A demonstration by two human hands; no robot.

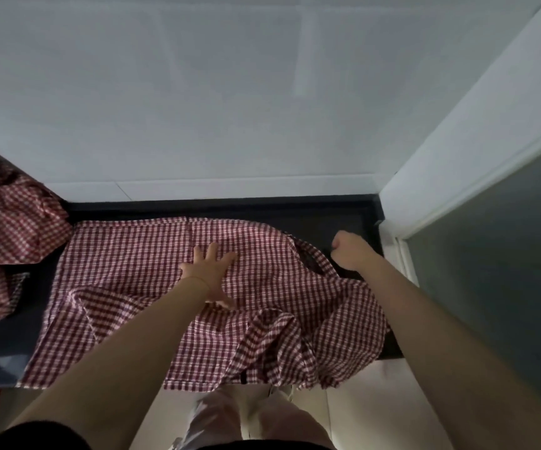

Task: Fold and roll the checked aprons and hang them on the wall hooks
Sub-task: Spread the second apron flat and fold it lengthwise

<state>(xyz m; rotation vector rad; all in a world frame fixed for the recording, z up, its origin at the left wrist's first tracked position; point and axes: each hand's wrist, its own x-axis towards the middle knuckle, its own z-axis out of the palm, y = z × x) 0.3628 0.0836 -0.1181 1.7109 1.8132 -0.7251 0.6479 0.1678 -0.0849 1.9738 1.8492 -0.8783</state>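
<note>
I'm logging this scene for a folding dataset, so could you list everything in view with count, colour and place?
spread apron: one, red and white check, flat on the counter, near edge hanging over the front.
apron pile: one heap, red and white check, left end of the counter; number of aprons cannot be told.
counter: one, dark, along the wall.
wall: white, behind the counter and on the right.
dark panel: one, grey, far right.
left hand: one, fingers spread, pressing flat on the spread apron.
right hand: one, curled at the apron's right end; whether it grips a strap is unclear.
</note>
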